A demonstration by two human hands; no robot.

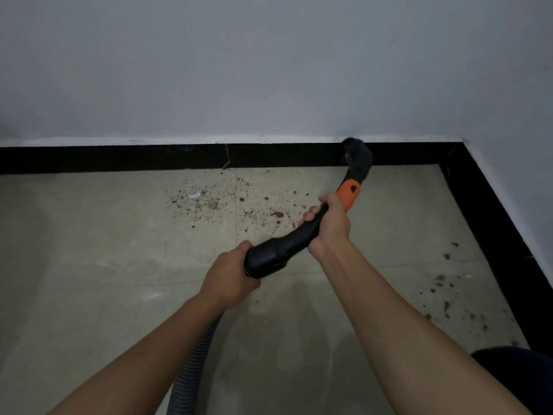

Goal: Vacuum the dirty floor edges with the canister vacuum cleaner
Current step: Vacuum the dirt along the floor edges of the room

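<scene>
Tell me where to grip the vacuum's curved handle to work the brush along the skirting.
Grip the curved black handle just below the orange collar, fingers wrapping from above, as the right hand does; its bend rises toward you.

Both hands on black curved vacuum wand [296, 235]: left hand [230, 277] grips ribbed grey hose [194, 363] end, right hand [330, 223] near orange collar [348, 194]. Black brush nozzle [356, 152] against black baseboard strip [149, 158]. Dark debris scatter [215, 199] on beige tile floor [89, 265].

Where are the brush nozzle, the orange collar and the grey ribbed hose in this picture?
brush nozzle [357, 152], head view, middle of its dark bristle head.
orange collar [348, 196], head view, middle of the orange part.
grey ribbed hose [191, 378], head view, ribs near the bottom edge.
</scene>
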